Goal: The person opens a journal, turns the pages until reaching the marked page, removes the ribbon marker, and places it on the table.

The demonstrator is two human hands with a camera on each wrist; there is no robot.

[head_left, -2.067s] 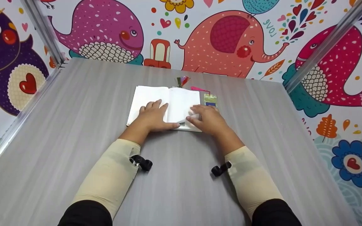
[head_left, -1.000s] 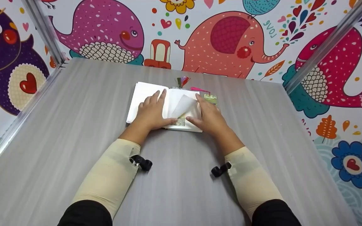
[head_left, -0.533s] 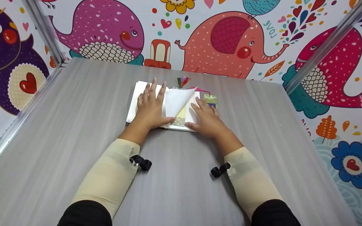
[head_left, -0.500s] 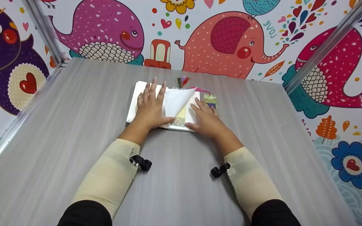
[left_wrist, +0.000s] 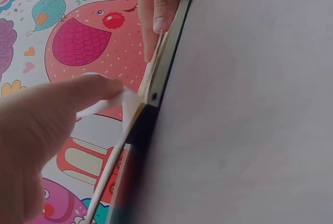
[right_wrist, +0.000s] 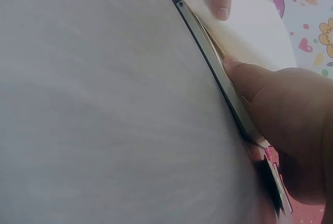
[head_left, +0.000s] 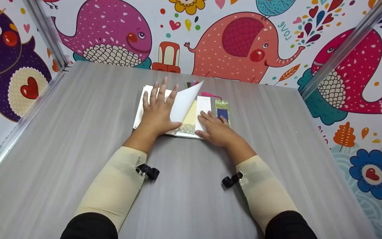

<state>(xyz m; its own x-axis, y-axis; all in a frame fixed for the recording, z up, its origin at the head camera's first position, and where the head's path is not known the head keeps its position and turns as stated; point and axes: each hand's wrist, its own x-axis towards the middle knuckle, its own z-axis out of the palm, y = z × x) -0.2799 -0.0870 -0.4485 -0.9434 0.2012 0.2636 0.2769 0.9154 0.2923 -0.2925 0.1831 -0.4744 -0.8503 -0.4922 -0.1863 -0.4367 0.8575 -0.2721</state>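
- The book [head_left: 177,113] lies open at centre frame on the table [head_left: 78,132].
- The left hand [head_left: 158,109], fingers spread and straight, presses the left page flat.
- One page [head_left: 184,99] stands mid-turn, tip toward the upper centre, baring a bookmark [head_left: 191,119] inside.
- The right hand [head_left: 216,127] rests flat with loose fingers on the right page.
- By my reading the turn is half done; the page has yet to settle left.
- Another bookmark [head_left: 222,111] lies beside the book, right.

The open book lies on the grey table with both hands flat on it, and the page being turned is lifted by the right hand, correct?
Not quite: the left hand lifts the page, which leans against it. The right hand rests flat on the right side of the open book on the grey table, as the head view shows.
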